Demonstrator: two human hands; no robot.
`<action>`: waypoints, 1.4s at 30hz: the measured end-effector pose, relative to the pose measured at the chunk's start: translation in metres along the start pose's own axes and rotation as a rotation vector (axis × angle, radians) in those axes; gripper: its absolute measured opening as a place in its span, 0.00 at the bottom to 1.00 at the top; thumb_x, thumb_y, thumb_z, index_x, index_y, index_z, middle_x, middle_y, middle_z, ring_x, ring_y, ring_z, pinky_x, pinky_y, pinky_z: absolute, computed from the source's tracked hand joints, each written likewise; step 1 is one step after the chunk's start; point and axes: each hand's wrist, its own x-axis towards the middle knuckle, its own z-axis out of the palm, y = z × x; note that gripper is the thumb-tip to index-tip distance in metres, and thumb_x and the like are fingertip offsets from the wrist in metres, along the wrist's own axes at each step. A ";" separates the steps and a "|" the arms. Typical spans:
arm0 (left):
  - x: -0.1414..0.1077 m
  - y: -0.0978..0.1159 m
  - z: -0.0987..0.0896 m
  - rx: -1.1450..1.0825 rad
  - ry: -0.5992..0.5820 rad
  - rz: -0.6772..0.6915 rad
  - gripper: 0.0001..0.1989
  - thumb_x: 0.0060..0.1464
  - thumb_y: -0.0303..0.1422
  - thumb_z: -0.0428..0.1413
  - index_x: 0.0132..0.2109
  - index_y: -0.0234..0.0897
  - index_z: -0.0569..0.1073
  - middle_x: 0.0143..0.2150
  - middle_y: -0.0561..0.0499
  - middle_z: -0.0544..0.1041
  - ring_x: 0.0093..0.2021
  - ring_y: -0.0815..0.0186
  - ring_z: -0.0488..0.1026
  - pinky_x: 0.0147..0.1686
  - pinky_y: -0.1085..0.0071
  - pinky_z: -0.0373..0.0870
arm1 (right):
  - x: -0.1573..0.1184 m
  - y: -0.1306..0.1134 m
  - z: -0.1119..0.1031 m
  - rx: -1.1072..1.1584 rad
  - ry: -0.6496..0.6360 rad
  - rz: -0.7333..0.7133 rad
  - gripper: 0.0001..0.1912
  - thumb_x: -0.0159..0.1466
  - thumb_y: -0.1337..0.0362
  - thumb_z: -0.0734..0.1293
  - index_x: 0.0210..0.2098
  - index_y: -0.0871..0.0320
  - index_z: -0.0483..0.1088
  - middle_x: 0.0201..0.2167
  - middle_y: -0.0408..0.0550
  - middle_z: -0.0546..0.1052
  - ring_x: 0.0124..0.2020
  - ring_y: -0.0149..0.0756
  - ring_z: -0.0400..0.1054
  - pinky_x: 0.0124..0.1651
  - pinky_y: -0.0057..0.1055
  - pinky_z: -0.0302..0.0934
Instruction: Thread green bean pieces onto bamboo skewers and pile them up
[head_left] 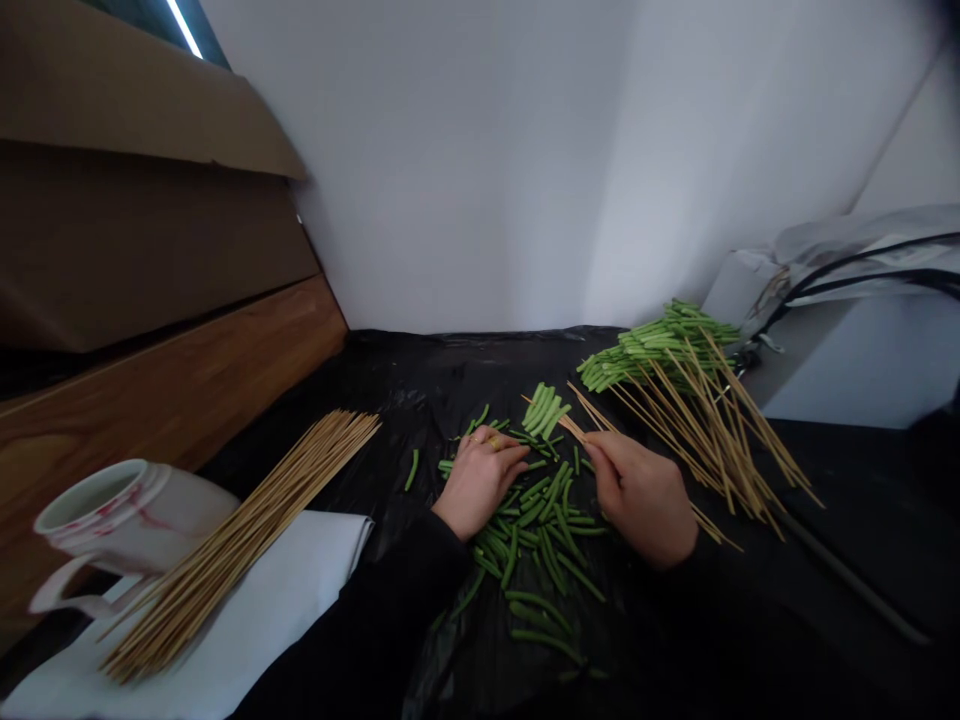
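My right hand (641, 495) is closed around the ends of bamboo skewers (571, 428). Short green bean pieces (545, 410) sit side by side across the far part of those skewers. To its left, my left hand (482, 482) reaches down among loose cut green beans (551, 525), its fingers bent and drawn together. Whatever lies between those fingertips is hidden. The loose beans spread over black plastic sheeting (420, 370), in front of and between both hands.
Several finished bean skewers (667, 345) are piled at the right, sticks pointing toward me. A bundle of bare skewers (247, 545) rests on white paper (300, 580) at the left, against a tipped ceramic mug (150, 510). A cardboard box (150, 230) and a white box (862, 350) flank the surface.
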 end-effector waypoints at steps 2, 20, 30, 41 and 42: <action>0.002 -0.003 0.004 0.059 -0.008 0.002 0.09 0.53 0.36 0.57 0.40 0.44 0.81 0.39 0.43 0.78 0.45 0.54 0.63 0.51 0.58 0.52 | -0.001 -0.001 0.001 0.001 -0.001 -0.008 0.13 0.68 0.65 0.54 0.38 0.58 0.70 0.33 0.48 0.76 0.35 0.34 0.71 0.40 0.29 0.60; 0.003 -0.002 -0.030 -0.982 0.243 -0.591 0.11 0.46 0.30 0.64 0.40 0.35 0.79 0.36 0.48 0.79 0.36 0.69 0.72 0.38 0.74 0.66 | -0.008 -0.009 0.004 0.039 -0.043 -0.051 0.11 0.67 0.67 0.56 0.39 0.58 0.70 0.35 0.49 0.77 0.37 0.33 0.71 0.42 0.28 0.61; 0.003 0.009 -0.035 -1.267 0.176 -0.685 0.10 0.51 0.23 0.60 0.42 0.31 0.79 0.37 0.47 0.78 0.32 0.74 0.72 0.32 0.80 0.68 | -0.012 -0.017 0.008 0.058 -0.128 -0.049 0.13 0.68 0.67 0.55 0.38 0.59 0.71 0.35 0.49 0.77 0.40 0.35 0.71 0.46 0.29 0.60; 0.002 0.006 -0.029 -1.210 0.194 -0.665 0.12 0.44 0.26 0.66 0.39 0.31 0.80 0.36 0.46 0.80 0.33 0.72 0.73 0.34 0.78 0.67 | -0.012 -0.017 0.009 0.055 -0.133 -0.054 0.14 0.68 0.68 0.55 0.38 0.59 0.72 0.35 0.49 0.77 0.39 0.34 0.72 0.45 0.29 0.61; 0.002 0.007 -0.029 -1.200 0.198 -0.664 0.12 0.43 0.27 0.66 0.39 0.31 0.80 0.36 0.47 0.80 0.33 0.72 0.73 0.34 0.78 0.67 | -0.012 -0.017 0.009 0.055 -0.136 -0.050 0.14 0.68 0.68 0.55 0.38 0.59 0.72 0.34 0.49 0.77 0.39 0.34 0.72 0.44 0.29 0.61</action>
